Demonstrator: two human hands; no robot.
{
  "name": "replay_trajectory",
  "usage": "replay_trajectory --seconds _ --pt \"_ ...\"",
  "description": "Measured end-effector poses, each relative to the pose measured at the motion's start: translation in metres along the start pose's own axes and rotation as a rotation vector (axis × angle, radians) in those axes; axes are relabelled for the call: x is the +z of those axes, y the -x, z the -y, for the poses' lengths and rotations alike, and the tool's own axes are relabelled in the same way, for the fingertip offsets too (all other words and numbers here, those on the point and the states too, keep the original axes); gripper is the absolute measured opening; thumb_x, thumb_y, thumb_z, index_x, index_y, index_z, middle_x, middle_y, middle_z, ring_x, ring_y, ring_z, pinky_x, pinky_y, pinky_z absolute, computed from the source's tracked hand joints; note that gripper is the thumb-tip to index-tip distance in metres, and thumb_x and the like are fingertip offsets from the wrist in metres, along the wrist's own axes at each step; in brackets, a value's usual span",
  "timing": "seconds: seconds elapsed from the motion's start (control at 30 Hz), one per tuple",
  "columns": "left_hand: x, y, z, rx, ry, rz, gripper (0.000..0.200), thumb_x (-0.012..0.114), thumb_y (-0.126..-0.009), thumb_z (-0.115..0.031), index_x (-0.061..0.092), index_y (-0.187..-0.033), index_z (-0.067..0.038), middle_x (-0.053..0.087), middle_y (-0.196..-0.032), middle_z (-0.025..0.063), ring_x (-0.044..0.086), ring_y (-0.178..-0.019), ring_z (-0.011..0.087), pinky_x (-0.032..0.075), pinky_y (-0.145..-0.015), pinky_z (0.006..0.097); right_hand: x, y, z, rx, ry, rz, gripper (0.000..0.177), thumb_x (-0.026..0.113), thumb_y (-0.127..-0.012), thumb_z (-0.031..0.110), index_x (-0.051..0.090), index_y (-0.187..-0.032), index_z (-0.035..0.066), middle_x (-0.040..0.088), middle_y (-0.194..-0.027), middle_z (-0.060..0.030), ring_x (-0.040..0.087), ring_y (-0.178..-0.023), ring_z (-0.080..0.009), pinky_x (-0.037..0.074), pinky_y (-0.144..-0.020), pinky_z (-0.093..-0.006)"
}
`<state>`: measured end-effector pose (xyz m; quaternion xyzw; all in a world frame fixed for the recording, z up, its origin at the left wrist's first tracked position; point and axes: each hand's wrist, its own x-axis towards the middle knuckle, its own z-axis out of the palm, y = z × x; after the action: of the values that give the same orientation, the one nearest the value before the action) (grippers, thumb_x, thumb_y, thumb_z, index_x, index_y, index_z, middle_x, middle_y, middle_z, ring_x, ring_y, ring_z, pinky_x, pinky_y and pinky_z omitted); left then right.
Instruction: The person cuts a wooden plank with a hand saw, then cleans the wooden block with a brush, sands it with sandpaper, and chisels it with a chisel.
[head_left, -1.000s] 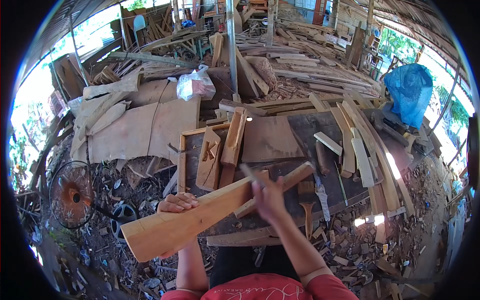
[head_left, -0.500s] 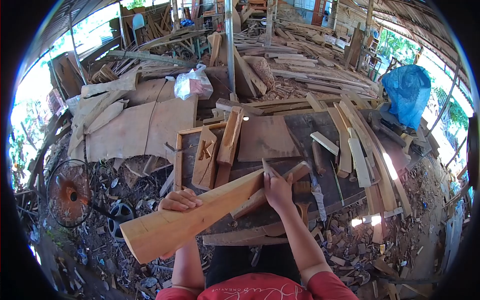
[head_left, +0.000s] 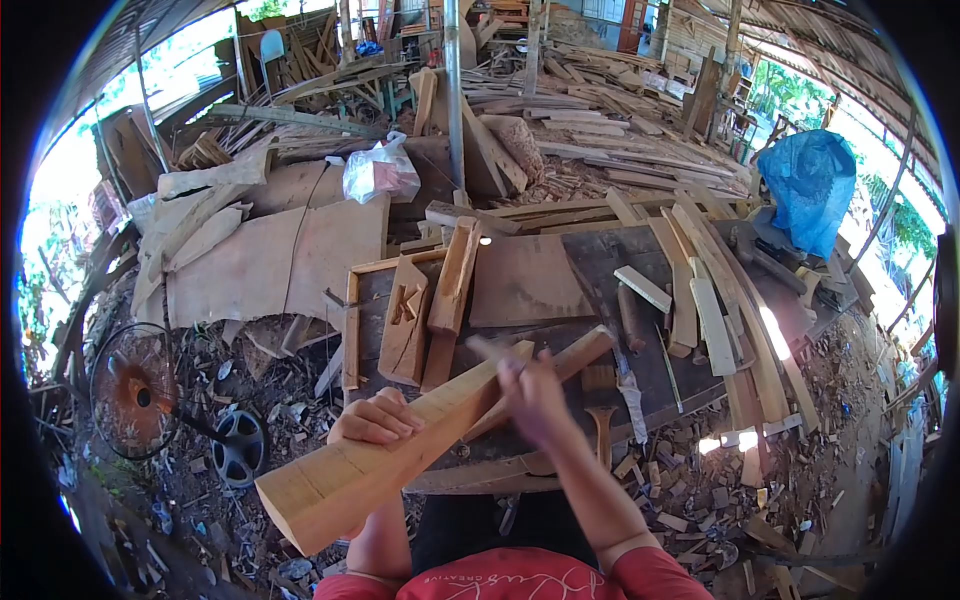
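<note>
My left hand [head_left: 378, 418] is wrapped round a tapered wooden beam [head_left: 345, 480], its wide end tilted toward me at lower left. The beam's narrow end lies across another wooden bar [head_left: 585, 355] on the dark worktable. At that narrow end is my right hand [head_left: 533, 397], blurred by motion, with its fingers closed on a thin, flat, grey-brown piece [head_left: 484, 349]. The blur hides what kind of piece it is. Beyond the beam lie a block with a carved K [head_left: 404, 305] and a hollowed wooden block [head_left: 456, 275].
What looks like a brush [head_left: 602, 425] lies right of my right hand, near a white-wrapped tool [head_left: 632, 400]. Long boards [head_left: 735, 310] line the table's right side. A fan [head_left: 138, 395] stands at left. Wood scraps litter the ground; a blue plastic sheet [head_left: 808, 190] hangs at right.
My right hand has moved left and toward me along the beam with the thin piece. The beam's wide end has dropped slightly. My left hand keeps its hold.
</note>
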<state>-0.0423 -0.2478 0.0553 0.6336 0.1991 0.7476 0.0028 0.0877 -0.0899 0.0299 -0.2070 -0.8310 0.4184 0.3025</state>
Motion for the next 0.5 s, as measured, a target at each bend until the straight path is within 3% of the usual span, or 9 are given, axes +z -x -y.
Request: replay_trajectory --seconds 0.03,0.07,0.13,0.17,0.23,0.33,0.43,0.47,0.5 --pt "0.002 -0.001 0.001 0.001 0.003 -0.002 0.095 0.061 -0.041 -0.084 0.052 -0.087 -0.001 0.053 -0.078 0.0104 0.059 -0.074 0.0255 0.037 -0.076 0.0381 0.004 0.013 0.019 -0.065 -0.265 0.034 0.033 0.043 -0.090 0.022 0.051 -0.116 0.003 0.053 -0.116 -0.0180 0.051 -0.107 -0.0323 0.021 -0.100 -0.0535" --pt "0.004 -0.001 0.001 0.008 0.015 -0.003 0.095 0.062 -0.040 -0.084 0.052 -0.087 -0.001 0.054 -0.079 0.0105 0.059 -0.074 0.0255 0.037 -0.077 0.0382 0.003 0.022 0.032 -0.062 -0.263 0.036 0.033 0.043 -0.090 0.022 0.051 -0.116 0.003 0.053 -0.116 -0.0180 0.051 -0.107 -0.0323 0.021 -0.100 -0.0535" --pt "0.005 0.001 0.002 0.011 0.028 -0.005 0.095 0.063 -0.039 -0.083 0.052 -0.087 -0.001 0.054 -0.079 0.0106 0.059 -0.074 0.0255 0.037 -0.077 0.0383 0.002 0.034 0.047 -0.414 -0.059 -0.011 0.034 0.042 -0.090 0.023 0.051 -0.117 0.005 0.056 -0.111 -0.0182 0.053 -0.103 -0.0320 0.022 -0.101 -0.0524" --pt "0.004 0.004 0.003 0.006 0.010 -0.021 0.096 0.063 -0.039 -0.083 0.052 -0.087 -0.001 0.054 -0.079 0.0105 0.059 -0.074 0.0255 0.037 -0.077 0.0380 0.003 0.028 0.032 -0.409 -0.060 -0.011 0.034 0.042 -0.090 0.023 0.051 -0.117 0.005 0.056 -0.111 -0.0182 0.053 -0.103 -0.0320 0.022 -0.101 -0.0524" --pt "0.006 0.005 0.002 0.004 -0.009 -0.037 0.096 0.062 -0.039 -0.084 0.052 -0.087 -0.001 0.054 -0.079 0.0104 0.059 -0.074 0.0255 0.037 -0.077 0.0378 0.001 -0.003 -0.022 -0.061 0.104 -0.018 0.034 0.043 -0.090 0.021 0.051 -0.119 0.006 0.057 -0.110 -0.0181 0.053 -0.104 -0.0317 0.020 -0.103 -0.0517" --pt "0.012 0.005 -0.001 -0.032 -0.010 -0.149 0.096 0.061 -0.039 -0.085 0.052 -0.087 -0.001 0.054 -0.080 0.0104 0.059 -0.075 0.0257 0.037 -0.076 0.0372 -0.012 -0.031 -0.052 0.104 0.389 -0.029 0.035 0.040 -0.091 0.021 0.050 -0.121 0.008 0.059 -0.108 -0.0176 0.054 -0.104 -0.0317 0.020 -0.103 -0.0517" --pt "0.007 0.003 0.003 -0.011 0.004 -0.092 0.098 0.060 -0.039 -0.086 0.052 -0.088 -0.001 0.054 -0.080 0.0108 0.059 -0.076 0.0257 0.037 -0.077 0.0373 -0.013 -0.006 0.023 -0.132 0.202 0.102 0.036 0.037 -0.092 0.022 0.050 -0.123 0.009 0.059 -0.107 -0.0164 0.055 -0.101 -0.0305 0.019 -0.103 -0.0508" --pt "0.005 0.004 0.003 0.002 0.013 -0.080 0.099 0.060 -0.039 -0.086 0.052 -0.089 -0.001 0.054 -0.080 0.0110 0.059 -0.077 0.0259 0.037 -0.077 0.0377 -0.008 0.009 0.038 -0.134 0.205 0.104 0.036 0.037 -0.092 0.022 0.050 -0.123 0.009 0.059 -0.107 -0.0164 0.055 -0.101 -0.0305 0.019 -0.103 -0.0508" --pt "0.005 0.005 0.003 0.013 0.021 -0.068 0.099 0.059 -0.038 -0.086 0.052 -0.089 -0.001 0.054 -0.080 0.0112 0.059 -0.077 0.0260 0.037 -0.077 0.0381 -0.001 0.026 0.050 -0.305 0.082 0.032 0.036 0.036 -0.092 0.022 0.050 -0.122 0.009 0.059 -0.105 -0.0161 0.056 -0.099 -0.0295 0.021 -0.103 -0.0496"
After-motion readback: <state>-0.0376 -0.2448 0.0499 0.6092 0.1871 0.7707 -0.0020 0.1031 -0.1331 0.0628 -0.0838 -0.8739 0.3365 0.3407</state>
